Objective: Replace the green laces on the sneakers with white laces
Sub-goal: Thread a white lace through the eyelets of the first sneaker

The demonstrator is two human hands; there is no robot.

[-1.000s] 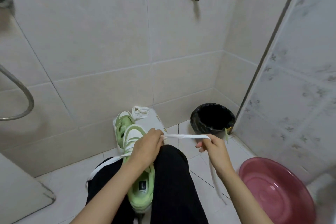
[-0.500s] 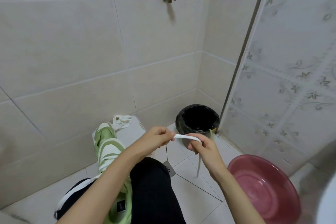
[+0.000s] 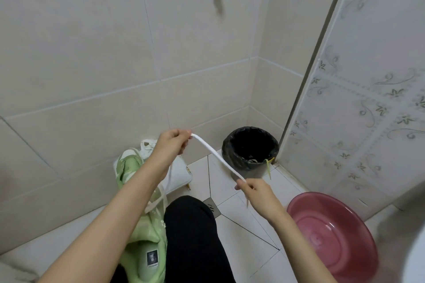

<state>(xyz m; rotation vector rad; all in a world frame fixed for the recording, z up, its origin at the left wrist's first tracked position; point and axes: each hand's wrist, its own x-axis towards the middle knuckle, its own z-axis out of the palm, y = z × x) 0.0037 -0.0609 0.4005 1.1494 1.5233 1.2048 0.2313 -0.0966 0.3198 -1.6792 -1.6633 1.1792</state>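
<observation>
Progress entry.

- Your left hand (image 3: 173, 142) pinches one end of a white lace (image 3: 216, 156) between thumb and fingertips, held high. Your right hand (image 3: 255, 193) pinches the same lace lower and to the right, so the span between the hands is taut.
- From the left hand the lace drops down to the green sneaker (image 3: 147, 225) resting on your lap, where it enters the eyelets. Your left forearm covers most of the rows, so how many are threaded cannot be read.
- The second sneaker (image 3: 127, 165) lies on a white stool (image 3: 181, 174) against the wall, with a loose white lace bundle (image 3: 147, 145) just beside it. No lacing is visible on it.
- A thin green strip (image 3: 268, 165) hangs over the rim of the black bin (image 3: 250, 151). It is possibly a removed green lace; unconfirmed.

Judgement: the green laces appear to be out. You are partway through lacing the first sneaker. Left to do: finish its upper rows, then lace the second shoe.
</observation>
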